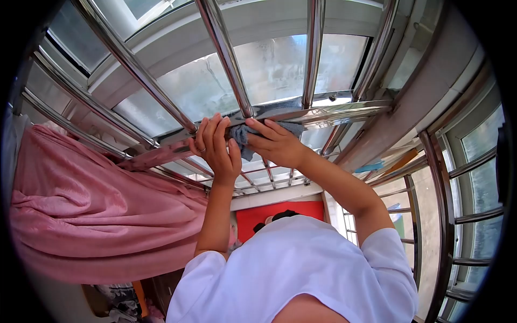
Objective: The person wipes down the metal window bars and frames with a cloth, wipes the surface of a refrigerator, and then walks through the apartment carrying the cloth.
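On the metal rail [344, 114], the right hand [280, 144] clasps a grey-blue cloth [242, 137]; the left hand [215, 149] rests there also, fingers extended. Beyond the rail is a window [274, 59]. Wiping seems in hand; the next move needs even pressure.

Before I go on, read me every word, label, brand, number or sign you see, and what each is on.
No readable text anywhere.
Rail, grey cloth, shirt, pink fabric: no lettering shows.
Patterned fabric, lower left: too small to tell.
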